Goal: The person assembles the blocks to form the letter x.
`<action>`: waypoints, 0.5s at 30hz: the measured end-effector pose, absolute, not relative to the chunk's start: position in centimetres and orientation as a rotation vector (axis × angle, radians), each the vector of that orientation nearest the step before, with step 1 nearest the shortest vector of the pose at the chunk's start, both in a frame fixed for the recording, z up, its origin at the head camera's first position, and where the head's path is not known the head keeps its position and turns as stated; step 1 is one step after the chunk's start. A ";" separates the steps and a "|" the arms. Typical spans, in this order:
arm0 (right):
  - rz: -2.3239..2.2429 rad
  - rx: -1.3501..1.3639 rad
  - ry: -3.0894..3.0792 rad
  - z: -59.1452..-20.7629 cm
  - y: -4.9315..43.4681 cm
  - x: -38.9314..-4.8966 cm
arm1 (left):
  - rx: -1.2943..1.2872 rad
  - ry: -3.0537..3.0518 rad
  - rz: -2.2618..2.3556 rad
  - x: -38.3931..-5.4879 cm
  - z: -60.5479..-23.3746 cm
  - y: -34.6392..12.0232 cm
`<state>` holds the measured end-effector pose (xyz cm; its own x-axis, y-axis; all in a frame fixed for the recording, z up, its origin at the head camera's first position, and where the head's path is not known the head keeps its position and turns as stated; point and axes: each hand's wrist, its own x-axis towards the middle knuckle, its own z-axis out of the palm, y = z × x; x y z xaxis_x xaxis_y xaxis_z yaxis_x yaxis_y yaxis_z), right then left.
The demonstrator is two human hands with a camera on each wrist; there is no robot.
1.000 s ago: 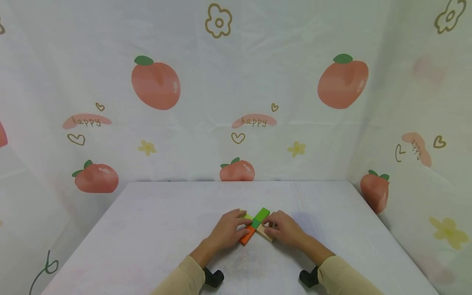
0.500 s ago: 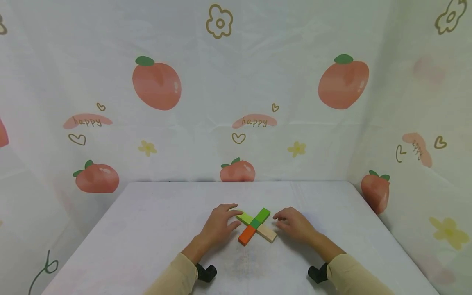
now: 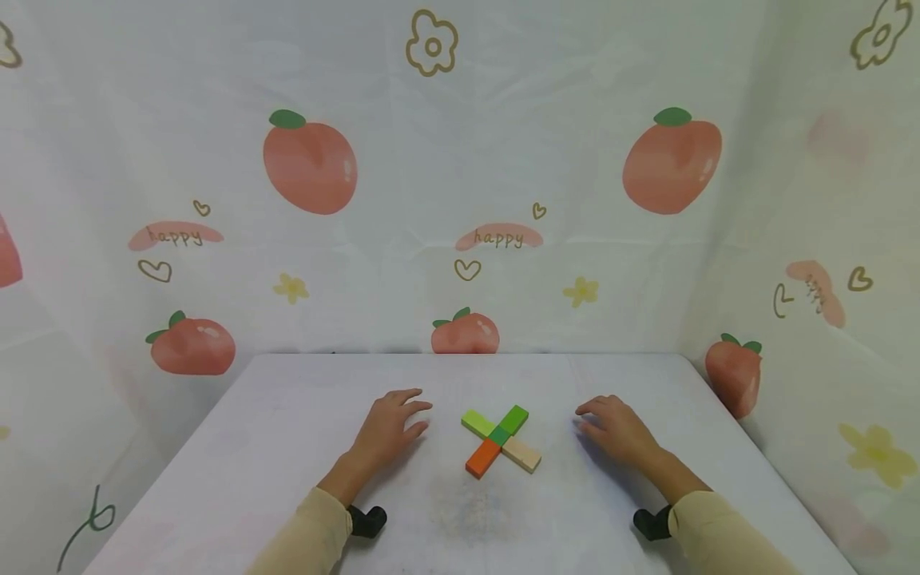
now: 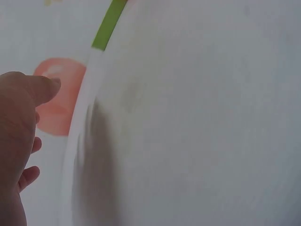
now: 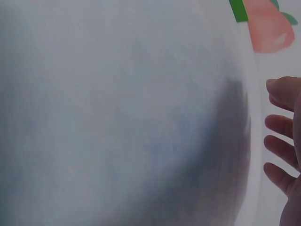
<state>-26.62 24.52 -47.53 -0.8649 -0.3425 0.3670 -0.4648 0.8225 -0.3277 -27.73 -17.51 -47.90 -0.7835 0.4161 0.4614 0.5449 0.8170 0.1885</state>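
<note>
Several coloured blocks lie in an X on the white table in the head view. A yellow-green block (image 3: 477, 423) forms the far left arm, a bright green block (image 3: 514, 418) the far right, an orange block (image 3: 483, 458) the near left and a plain wood-coloured block (image 3: 521, 454) the near right. At their crossing sits a darker green block (image 3: 499, 435). To the left of the X, my left hand (image 3: 388, 425) hovers apart from it with loose fingers and nothing held. My right hand (image 3: 616, 430) is likewise relaxed and holds nothing, off to the right.
The white table (image 3: 460, 527) reaches back to a hanging cloth (image 3: 402, 160) printed with fruit and flowers. Black wrist mounts (image 3: 368, 521) show below the sleeves. One green block end (image 4: 107, 28) peeks into the left wrist view, another green end (image 5: 239, 9) into the right.
Both hands have let go of the blocks and drawn outward, the left one leftward and the right one rightward. The X of blocks stays in place on the table.
</note>
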 end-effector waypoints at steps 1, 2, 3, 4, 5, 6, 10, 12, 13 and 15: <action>0.573 0.608 -2.707 -47.5 24.9 -26.6 | -0.711 -2.595 -0.434 -27.8 -47.9 -18.0; 0.556 0.604 -2.704 -47.6 25.2 -26.6 | -0.702 -2.598 -0.428 -27.9 -47.9 -18.4; 0.542 0.595 -2.703 -47.6 25.5 -26.6 | -0.696 -2.600 -0.430 -28.0 -47.9 -18.8; 0.528 0.585 -2.705 -47.6 25.7 -26.6 | -0.693 -2.596 -0.422 -28.0 -47.9 -19.2; 0.513 0.574 -2.709 -47.6 26.0 -26.6 | -0.691 -2.589 -0.413 -28.1 -47.9 -19.7; 0.505 0.562 -2.714 -47.6 26.2 -26.6 | -0.689 -2.586 -0.408 -28.2 -47.8 -20.1; 0.458 0.513 -2.739 -47.6 27.1 -26.5 | -0.690 -2.562 -0.381 -28.2 -47.7 -21.3; 0.425 0.503 -2.747 -47.5 27.5 -26.4 | -0.686 -2.563 -0.369 -28.2 -47.6 -21.9; 0.401 0.501 -2.750 -47.5 27.7 -26.4 | -0.680 -2.567 -0.350 -28.1 -47.6 -22.1; 0.358 0.495 -2.755 -47.5 28.2 -26.3 | -0.661 -2.586 -0.314 -28.1 -47.7 -22.6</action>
